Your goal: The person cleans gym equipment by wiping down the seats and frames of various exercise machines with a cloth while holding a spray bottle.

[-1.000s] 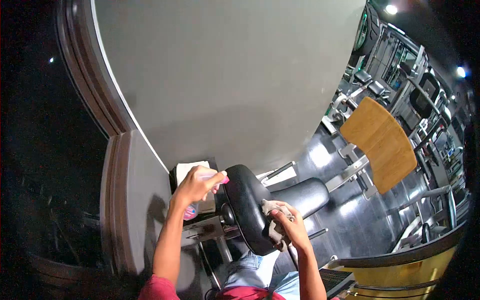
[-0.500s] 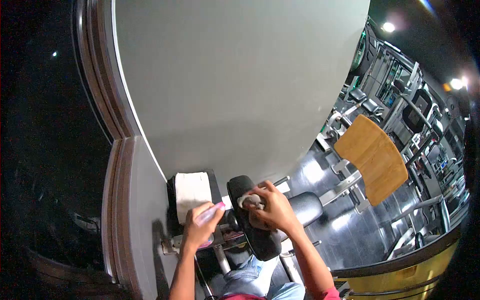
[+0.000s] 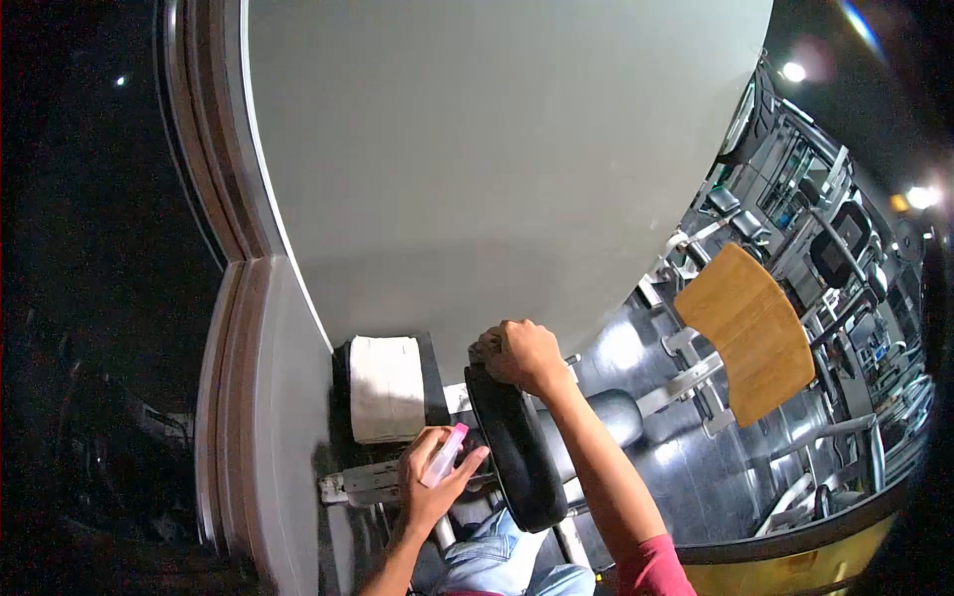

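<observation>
My left hand [image 3: 429, 482] is closed around a small clear bottle with a pink top [image 3: 444, 455], just left of the black pad [image 3: 522, 462] of an exercise machine. My right hand [image 3: 524, 356] lies at the far end of that pad, fingers curled over a greyish cloth [image 3: 483, 349]. Most of the cloth is hidden under the hand. The pad stands above my lap, its black cover shiny along the bared length.
A folded white towel [image 3: 386, 387] lies on a dark surface at the left, against the grey wall [image 3: 477, 169]. Beyond the pad is a black seat [image 3: 616, 415] on a metal frame. A curved wooden panel [image 3: 750, 333] and gym machines stand at the right.
My right hand has slid with the cloth from the pad's middle to its far end, baring the near part. My left hand, still with the bottle, has shifted slightly right and nearer to me.
</observation>
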Demonstrator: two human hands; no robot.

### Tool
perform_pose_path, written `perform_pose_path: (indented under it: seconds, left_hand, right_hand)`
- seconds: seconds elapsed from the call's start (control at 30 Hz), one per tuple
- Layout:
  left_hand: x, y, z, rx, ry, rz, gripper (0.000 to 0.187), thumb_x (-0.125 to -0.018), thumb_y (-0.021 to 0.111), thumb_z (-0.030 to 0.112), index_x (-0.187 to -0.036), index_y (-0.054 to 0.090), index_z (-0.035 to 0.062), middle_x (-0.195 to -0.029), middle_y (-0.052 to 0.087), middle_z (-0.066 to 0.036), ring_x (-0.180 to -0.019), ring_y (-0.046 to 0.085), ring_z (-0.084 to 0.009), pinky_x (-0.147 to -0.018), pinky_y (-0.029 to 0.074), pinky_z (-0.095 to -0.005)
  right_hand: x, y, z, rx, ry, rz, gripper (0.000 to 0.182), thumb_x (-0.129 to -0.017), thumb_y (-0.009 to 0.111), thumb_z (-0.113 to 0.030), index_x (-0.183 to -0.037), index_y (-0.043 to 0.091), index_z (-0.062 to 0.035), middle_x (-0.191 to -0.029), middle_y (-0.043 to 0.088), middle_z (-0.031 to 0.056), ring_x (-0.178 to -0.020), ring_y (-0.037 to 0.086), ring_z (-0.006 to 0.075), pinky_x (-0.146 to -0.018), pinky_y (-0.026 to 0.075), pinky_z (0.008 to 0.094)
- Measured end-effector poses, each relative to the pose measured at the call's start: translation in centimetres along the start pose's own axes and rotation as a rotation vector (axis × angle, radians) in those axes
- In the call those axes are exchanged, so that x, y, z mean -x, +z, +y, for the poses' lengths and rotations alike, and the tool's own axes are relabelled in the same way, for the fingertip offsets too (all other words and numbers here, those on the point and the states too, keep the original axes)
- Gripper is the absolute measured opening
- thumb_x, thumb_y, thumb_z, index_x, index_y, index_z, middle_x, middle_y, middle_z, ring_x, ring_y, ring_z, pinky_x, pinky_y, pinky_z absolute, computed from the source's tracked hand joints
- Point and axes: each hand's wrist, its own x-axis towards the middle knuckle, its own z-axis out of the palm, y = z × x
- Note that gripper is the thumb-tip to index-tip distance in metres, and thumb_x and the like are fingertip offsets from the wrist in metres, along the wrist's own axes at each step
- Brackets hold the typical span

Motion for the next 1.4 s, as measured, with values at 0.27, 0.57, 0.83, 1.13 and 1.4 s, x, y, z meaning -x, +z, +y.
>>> perform_pose_path:
  seconds: [0.27,0.57,0.83,1.13,1.4]
  left_hand:
    - [0.2,0.4,-1.0,0.021,0.013,0.024,0.033,-0.074,0.085,0.023,-0.088,0.064,0.0022,-0.079,0.06,-0.006,-0.068,0.059,-0.0152,-0.063,0.048,-0.0296]
    - [0.2,1.6,-2.8,0.038,0.054,0.077,0.035,-0.073,0.084,0.024,-0.089,0.063,0.0019,-0.077,0.059,-0.006,-0.069,0.059,-0.0189,-0.066,0.048,-0.0324]
    - [0.3,2.2,-3.3,0.003,0.008,0.145,0.039,-0.07,0.084,0.028,-0.086,0.06,0.002,-0.07,0.052,-0.003,-0.064,0.05,-0.0144,-0.06,0.044,-0.0311]
    - [0.2,2.1,-3.5,-0.104,0.077,0.168,0.036,-0.072,0.08,0.029,-0.08,0.056,0.0034,-0.065,0.047,-0.003,-0.057,0.045,-0.0139,-0.054,0.041,-0.03]
    - [0.6,2.4,-3.9,-0.084,0.01,0.174,0.04,-0.076,0.078,0.037,-0.081,0.056,0.0034,-0.065,0.038,0.0,-0.06,0.038,-0.012,-0.054,0.036,-0.0297]
  right_hand:
    - [3.9,-1.6,0.0,0.028,-0.254,0.105,0.032,-0.084,0.066,-0.043,-0.099,0.075,-0.0156,-0.097,0.066,0.0116,-0.096,0.064,0.0335,-0.082,0.053,0.0441]
    - [3.8,-1.0,0.2,-0.064,-0.22,0.187,0.03,-0.079,0.071,-0.033,-0.085,0.071,-0.0036,-0.082,0.069,0.021,-0.079,0.069,0.0398,-0.071,0.057,0.0469]
    - [-2.4,2.1,-1.3,0.099,-0.038,0.091,0.035,-0.075,0.071,-0.038,-0.09,0.075,-0.0065,-0.088,0.071,0.0209,-0.086,0.07,0.0368,-0.076,0.057,0.0455]
    - [-1.5,2.4,-1.6,0.124,-0.171,0.057,0.027,-0.072,0.07,-0.032,-0.08,0.074,-0.0065,-0.086,0.071,0.0208,-0.085,0.072,0.0328,-0.071,0.058,0.0397]
    - [5.9,-0.5,-0.7,-0.098,-0.361,0.183,0.026,-0.075,0.071,-0.031,-0.094,0.071,-0.0129,-0.092,0.067,0.0125,-0.082,0.068,0.0339,-0.069,0.056,0.045]
